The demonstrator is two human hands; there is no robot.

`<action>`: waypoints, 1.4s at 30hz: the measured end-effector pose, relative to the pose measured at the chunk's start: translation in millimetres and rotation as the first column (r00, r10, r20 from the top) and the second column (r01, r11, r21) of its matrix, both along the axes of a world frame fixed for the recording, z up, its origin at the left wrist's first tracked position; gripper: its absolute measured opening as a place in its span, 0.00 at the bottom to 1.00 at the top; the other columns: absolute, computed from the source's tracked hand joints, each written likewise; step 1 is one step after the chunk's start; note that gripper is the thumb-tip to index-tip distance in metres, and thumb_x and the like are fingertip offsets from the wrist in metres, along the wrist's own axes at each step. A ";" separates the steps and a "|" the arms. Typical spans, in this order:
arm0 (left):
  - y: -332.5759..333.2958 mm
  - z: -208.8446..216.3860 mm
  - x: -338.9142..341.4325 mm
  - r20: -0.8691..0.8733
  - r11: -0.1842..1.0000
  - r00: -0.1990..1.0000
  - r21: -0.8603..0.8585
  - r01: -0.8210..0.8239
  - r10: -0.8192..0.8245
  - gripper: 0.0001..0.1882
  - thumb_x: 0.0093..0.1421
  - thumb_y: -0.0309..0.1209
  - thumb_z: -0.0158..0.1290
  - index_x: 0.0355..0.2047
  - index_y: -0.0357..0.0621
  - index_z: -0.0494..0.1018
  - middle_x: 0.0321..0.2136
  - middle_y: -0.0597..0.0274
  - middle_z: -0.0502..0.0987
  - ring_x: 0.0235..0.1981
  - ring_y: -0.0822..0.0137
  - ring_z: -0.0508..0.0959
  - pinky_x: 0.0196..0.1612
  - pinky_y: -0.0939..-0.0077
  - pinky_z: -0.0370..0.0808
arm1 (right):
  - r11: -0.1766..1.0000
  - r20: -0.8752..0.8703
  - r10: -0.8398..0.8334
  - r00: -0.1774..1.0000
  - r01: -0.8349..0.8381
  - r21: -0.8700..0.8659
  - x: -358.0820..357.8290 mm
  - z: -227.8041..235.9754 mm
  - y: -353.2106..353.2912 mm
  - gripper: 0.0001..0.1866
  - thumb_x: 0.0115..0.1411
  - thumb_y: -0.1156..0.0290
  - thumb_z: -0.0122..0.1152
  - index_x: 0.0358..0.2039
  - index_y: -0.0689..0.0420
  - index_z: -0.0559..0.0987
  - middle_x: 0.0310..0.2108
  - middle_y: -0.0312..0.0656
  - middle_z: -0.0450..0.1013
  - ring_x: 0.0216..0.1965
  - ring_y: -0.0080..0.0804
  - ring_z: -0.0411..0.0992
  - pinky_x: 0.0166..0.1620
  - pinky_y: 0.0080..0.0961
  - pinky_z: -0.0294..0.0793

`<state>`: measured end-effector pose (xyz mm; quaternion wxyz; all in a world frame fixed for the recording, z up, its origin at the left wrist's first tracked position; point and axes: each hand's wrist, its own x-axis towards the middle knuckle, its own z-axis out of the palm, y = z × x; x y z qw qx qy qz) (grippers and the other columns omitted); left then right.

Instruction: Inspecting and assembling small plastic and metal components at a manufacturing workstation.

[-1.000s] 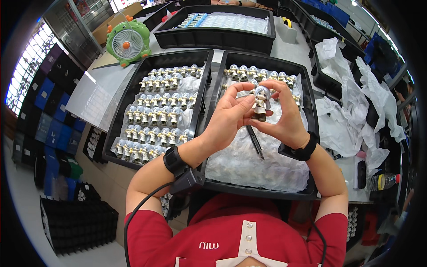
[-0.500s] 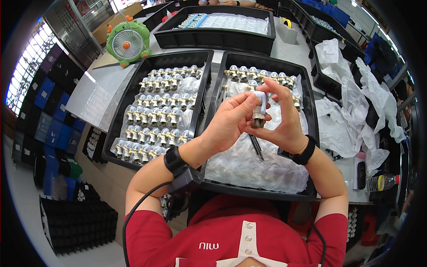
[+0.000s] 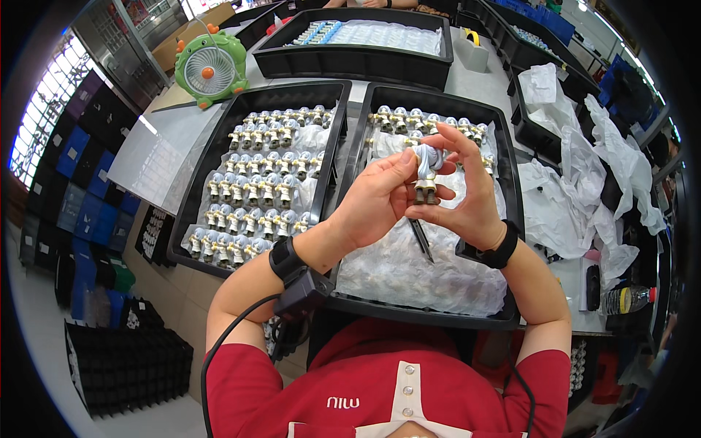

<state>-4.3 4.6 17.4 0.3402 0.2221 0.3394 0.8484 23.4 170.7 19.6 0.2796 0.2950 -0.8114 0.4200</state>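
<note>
A small figurine with pale blue-grey hair, a white outfit and dark boots stands upright between my two hands, above the right tray. My left hand pinches it from the left with thumb and fingers. From the other side, my right hand curves around it, fingertips at its head and thumb near its feet. A dark slim tool, partly hidden by my hands, lies on the white wrapping in the right black tray. More figurines stand along that tray's far end.
The left black tray holds rows of similar figurines. A green fan stands behind it. Another black tray is farther back. To the right lie crumpled white sheets and a bottle. A co-worker's hand shows at the top.
The figurine has been turned between my fingers, so its hair and body show from a different side. My hands stay in nearly the same place.
</note>
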 end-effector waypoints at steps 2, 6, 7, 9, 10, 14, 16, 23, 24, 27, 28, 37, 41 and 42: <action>-0.3 -0.7 -0.4 -0.006 1.000 1.000 0.003 0.001 -0.001 0.22 0.67 0.39 0.36 0.55 0.38 0.58 0.49 0.49 0.68 0.41 0.60 0.76 0.41 0.70 0.78 | 1.000 0.010 -0.001 1.000 0.001 -0.004 0.2 0.3 -0.7 0.52 0.33 0.61 0.78 0.58 0.55 0.59 0.49 0.39 0.68 0.39 0.25 0.65 0.42 0.22 0.65; 0.0 -1.3 -1.4 -0.017 1.000 1.000 0.004 0.005 -0.005 0.22 0.67 0.40 0.36 0.55 0.38 0.58 0.49 0.48 0.68 0.41 0.60 0.76 0.41 0.70 0.78 | 1.000 0.038 -0.019 0.999 0.019 0.013 1.3 1.3 0.4 0.51 0.33 0.60 0.78 0.57 0.55 0.60 0.49 0.39 0.68 0.41 0.25 0.66 0.44 0.23 0.65; 0.0 -1.4 -1.4 -0.017 1.000 1.000 0.003 0.005 -0.005 0.22 0.67 0.40 0.36 0.55 0.38 0.58 0.49 0.48 0.68 0.41 0.60 0.76 0.41 0.70 0.78 | 1.000 0.038 -0.020 0.999 0.019 0.013 1.2 1.2 0.4 0.51 0.33 0.60 0.78 0.57 0.55 0.60 0.49 0.39 0.68 0.41 0.25 0.66 0.44 0.23 0.65; 0.1 -1.9 -1.5 -0.014 1.000 1.000 0.001 0.006 -0.006 0.23 0.67 0.40 0.36 0.56 0.38 0.58 0.49 0.49 0.68 0.42 0.59 0.76 0.41 0.70 0.78 | 1.000 0.019 -0.003 1.000 0.003 0.003 0.7 1.0 0.4 0.50 0.33 0.60 0.78 0.57 0.54 0.60 0.49 0.39 0.68 0.43 0.26 0.66 0.45 0.23 0.64; 0.1 -2.0 -1.6 -0.014 1.000 1.000 0.001 0.006 -0.006 0.23 0.67 0.40 0.36 0.56 0.38 0.58 0.49 0.49 0.68 0.42 0.59 0.76 0.41 0.70 0.78 | 1.000 0.019 -0.003 1.000 0.003 0.002 0.7 1.0 0.3 0.50 0.33 0.60 0.78 0.57 0.54 0.60 0.49 0.39 0.68 0.43 0.26 0.66 0.45 0.23 0.64; 0.4 -1.0 -1.1 -0.016 1.000 1.000 0.005 0.011 -0.010 0.23 0.67 0.41 0.36 0.55 0.38 0.58 0.49 0.48 0.68 0.42 0.59 0.76 0.41 0.71 0.78 | 1.000 0.012 0.000 1.000 0.000 0.001 0.5 1.2 0.4 0.50 0.33 0.60 0.78 0.57 0.54 0.60 0.49 0.40 0.68 0.44 0.27 0.66 0.45 0.23 0.64; 0.8 -0.7 -0.9 -0.016 1.000 1.000 0.001 0.002 -0.002 0.23 0.67 0.41 0.36 0.55 0.38 0.58 0.49 0.48 0.68 0.42 0.59 0.75 0.41 0.71 0.78 | 1.000 0.004 0.000 1.000 0.000 0.006 -0.3 0.4 1.3 0.50 0.33 0.60 0.78 0.57 0.54 0.60 0.49 0.40 0.68 0.44 0.27 0.66 0.45 0.23 0.65; -0.9 -11.4 -7.0 -0.031 0.996 0.997 -0.033 -0.077 0.076 0.21 0.65 0.42 0.40 0.50 0.38 0.62 0.44 0.52 0.71 0.41 0.63 0.76 0.39 0.72 0.79 | 0.998 -0.010 -0.004 1.000 0.004 0.061 -4.9 -0.2 5.0 0.46 0.35 0.57 0.77 0.54 0.55 0.64 0.50 0.39 0.67 0.44 0.27 0.66 0.43 0.23 0.66; -0.7 -11.7 -7.1 -0.026 0.997 0.997 -0.032 -0.076 0.075 0.21 0.65 0.42 0.41 0.49 0.38 0.63 0.44 0.52 0.72 0.41 0.63 0.76 0.39 0.72 0.79 | 0.998 -0.019 0.002 1.000 0.000 0.062 -4.6 0.1 4.9 0.45 0.35 0.56 0.76 0.53 0.55 0.65 0.51 0.39 0.67 0.44 0.27 0.66 0.42 0.23 0.66; -1.0 -11.1 -6.4 -0.029 0.996 0.996 -0.036 -0.086 0.085 0.21 0.65 0.42 0.41 0.49 0.38 0.63 0.43 0.52 0.72 0.40 0.63 0.76 0.39 0.72 0.79 | 1.000 0.033 0.027 0.999 -0.027 -0.012 -2.7 2.6 1.6 0.41 0.34 0.61 0.76 0.51 0.55 0.69 0.46 0.40 0.68 0.46 0.35 0.65 0.49 0.29 0.65; -0.8 -10.9 -6.6 -0.029 0.996 0.996 -0.036 -0.085 0.084 0.21 0.65 0.42 0.41 0.49 0.38 0.63 0.43 0.52 0.72 0.40 0.63 0.76 0.39 0.72 0.79 | 1.000 0.033 0.026 0.999 -0.026 -0.012 -2.7 2.2 1.9 0.41 0.34 0.61 0.76 0.51 0.55 0.69 0.46 0.40 0.68 0.46 0.35 0.65 0.49 0.29 0.65; -1.1 -11.9 -8.2 0.022 0.994 0.995 -0.055 -0.096 0.097 0.22 0.65 0.43 0.40 0.51 0.37 0.63 0.46 0.50 0.71 0.41 0.63 0.76 0.40 0.73 0.78 | 0.996 0.064 0.064 0.996 -0.060 -0.060 -4.1 -0.2 4.6 0.42 0.35 0.58 0.76 0.53 0.54 0.68 0.46 0.39 0.68 0.47 0.35 0.65 0.48 0.28 0.65; -2.6 -8.5 -7.2 -0.005 0.996 0.997 -0.039 -0.079 0.078 0.22 0.66 0.41 0.39 0.52 0.37 0.62 0.48 0.49 0.70 0.41 0.62 0.76 0.40 0.72 0.78 | 0.998 0.043 0.051 0.998 -0.049 -0.034 -2.8 0.9 1.5 0.42 0.35 0.59 0.76 0.53 0.54 0.68 0.47 0.41 0.66 0.47 0.36 0.65 0.47 0.29 0.66; -3.1 -5.8 -6.5 -0.011 0.999 0.999 -0.005 -0.051 0.051 0.21 0.66 0.40 0.39 0.52 0.37 0.62 0.48 0.50 0.70 0.42 0.62 0.76 0.40 0.72 0.78 | 0.998 0.034 0.040 0.999 -0.039 -0.040 -1.9 1.3 -0.1 0.42 0.35 0.60 0.76 0.52 0.54 0.68 0.48 0.42 0.65 0.47 0.37 0.64 0.47 0.29 0.66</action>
